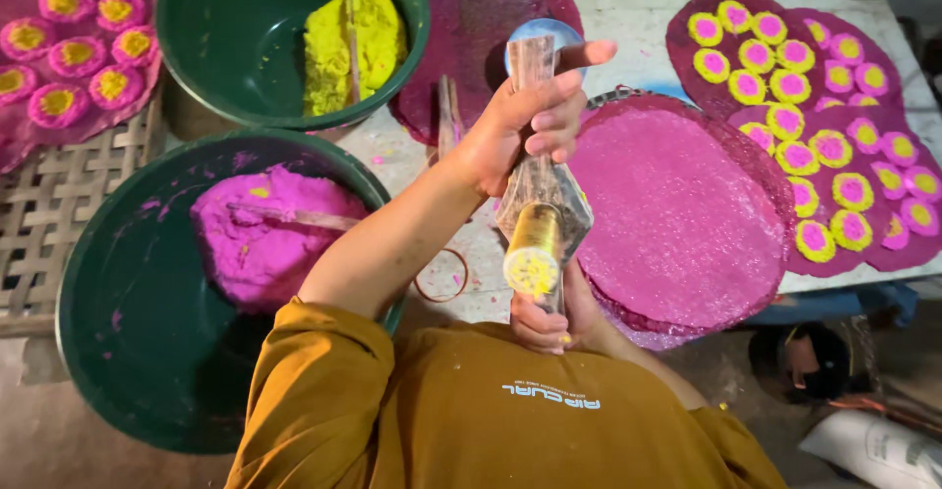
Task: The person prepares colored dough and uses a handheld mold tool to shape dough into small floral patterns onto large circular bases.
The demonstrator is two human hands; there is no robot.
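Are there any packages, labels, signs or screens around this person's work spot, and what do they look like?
White sack: lies on the floor at the lower right, pale and soft, partly cut off by the picture's edge.
Printed mark: small white lettering on the person's mustard-brown shirt, bottom centre.
No signs or screens show.
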